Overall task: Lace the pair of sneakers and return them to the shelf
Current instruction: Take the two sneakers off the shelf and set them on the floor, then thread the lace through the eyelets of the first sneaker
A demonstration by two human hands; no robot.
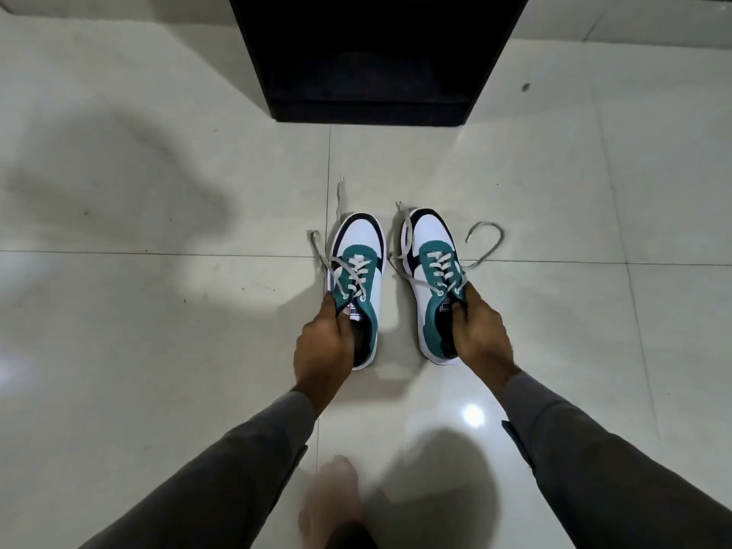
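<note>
Two white, teal and navy sneakers stand side by side on the tiled floor, toes pointing away from me. My left hand [323,342] grips the left sneaker [358,247] at its tongue and collar. My right hand [477,334] grips the right sneaker [429,247] the same way. Grey laces cross through the eyelets of both shoes, and their loose ends trail on the floor: one lace end [489,241] curls to the right of the right sneaker, another lace end [317,241] lies left of the left sneaker. A black shelf unit [376,109] stands straight ahead on the floor.
Pale glossy floor tiles [158,192] spread all around. My bare foot [332,497], blurred, shows at the bottom middle. A small dark speck [525,87] lies on the floor right of the shelf.
</note>
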